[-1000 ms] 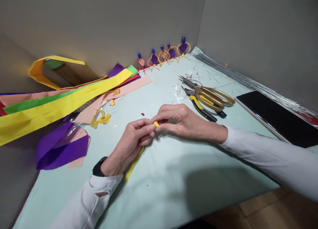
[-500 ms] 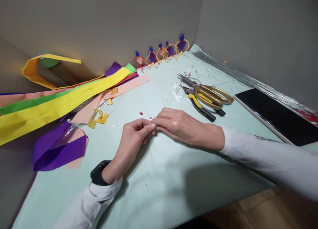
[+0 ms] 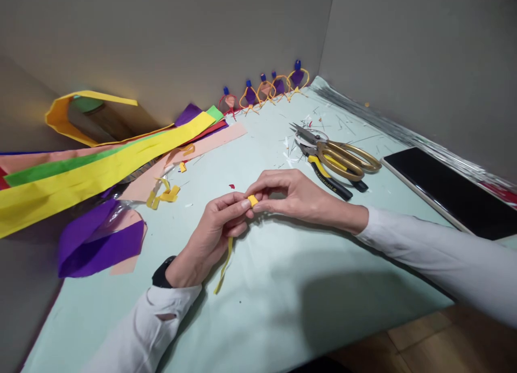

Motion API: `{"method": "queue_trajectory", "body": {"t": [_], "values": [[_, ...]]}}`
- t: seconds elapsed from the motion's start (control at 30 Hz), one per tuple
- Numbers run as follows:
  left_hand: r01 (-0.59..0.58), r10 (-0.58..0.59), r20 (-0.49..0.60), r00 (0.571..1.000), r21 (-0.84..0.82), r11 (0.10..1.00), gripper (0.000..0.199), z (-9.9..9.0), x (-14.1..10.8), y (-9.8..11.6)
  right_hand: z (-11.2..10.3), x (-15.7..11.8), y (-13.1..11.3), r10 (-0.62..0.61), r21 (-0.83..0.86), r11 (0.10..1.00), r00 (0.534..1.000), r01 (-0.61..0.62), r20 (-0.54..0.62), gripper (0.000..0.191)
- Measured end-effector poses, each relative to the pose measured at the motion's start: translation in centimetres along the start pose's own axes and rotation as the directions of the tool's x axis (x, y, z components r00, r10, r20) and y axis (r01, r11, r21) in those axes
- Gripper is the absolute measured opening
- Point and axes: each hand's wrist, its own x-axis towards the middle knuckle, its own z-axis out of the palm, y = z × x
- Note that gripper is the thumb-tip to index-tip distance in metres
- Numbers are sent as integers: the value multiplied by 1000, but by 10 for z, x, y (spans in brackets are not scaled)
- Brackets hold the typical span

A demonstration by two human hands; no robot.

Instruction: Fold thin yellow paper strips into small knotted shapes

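Observation:
Over the middle of the table, my left hand (image 3: 216, 222) pinches a small folded yellow piece (image 3: 252, 200) between thumb and forefinger. My right hand (image 3: 288, 192) meets it from the other side, thumb and fingertips closed on the same yellow piece. A narrow yellow strip (image 3: 224, 266) hangs down from under my left hand; whether it joins the folded piece is hidden by the fingers. A red scrap (image 3: 231, 186) lies on the table just beyond my fingertips.
Gold-handled scissors (image 3: 351, 160) lie across yellow-black pliers (image 3: 329, 178), with a phone (image 3: 448, 192) to their right. Coloured strips (image 3: 105, 173) and a purple loop (image 3: 100, 243) are at left. Several small blue-headed figures (image 3: 250, 94) lean along the back wall; wires (image 3: 375, 119) line the right edge.
The folded yellow piece now shows between my fingertips, and the narrow strip hangs into view. My right hand has arched, its thumb parting from the fingers. The view has shifted slightly.

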Motion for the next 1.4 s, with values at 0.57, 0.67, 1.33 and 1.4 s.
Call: {"method": "queue_trajectory", "body": {"t": [0.57, 0.67, 1.33, 1.4], "values": [[-80, 88, -35, 996, 182, 980, 16, 1, 0, 5, -1, -1, 0, -73, -167, 984, 997, 69, -14, 11], [-62, 75, -62, 995, 186, 981, 18, 1, 0, 4, 0, -3, 4, -172, -327, 929, 985, 173, 31, 14], [-82, 105, -146, 984, 156, 984, 21, 7, -1, -3, 5, -5, 3, -246, -463, 852, 968, 244, 59, 15], [-56, 61, -83, 995, 67, 996, 22, 5, -1, -1, 1, -2, 2, -154, -263, 953, 988, 151, 9, 14]]}}
